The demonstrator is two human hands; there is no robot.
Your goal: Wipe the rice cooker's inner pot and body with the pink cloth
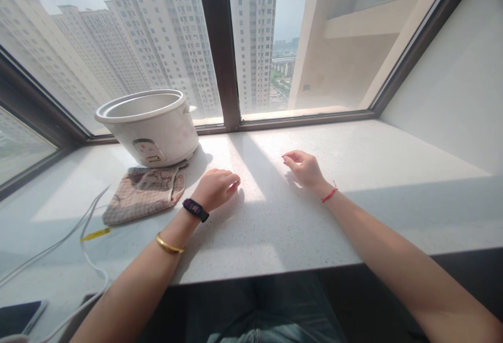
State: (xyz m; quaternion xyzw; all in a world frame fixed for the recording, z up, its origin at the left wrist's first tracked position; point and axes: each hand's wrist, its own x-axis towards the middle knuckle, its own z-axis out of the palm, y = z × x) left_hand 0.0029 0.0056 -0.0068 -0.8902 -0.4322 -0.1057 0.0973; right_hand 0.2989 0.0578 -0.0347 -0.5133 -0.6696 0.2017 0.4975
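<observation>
Bare arms: black band and gold bangle left, red string right.

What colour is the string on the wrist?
Red string on the right wrist; head view.
</observation>
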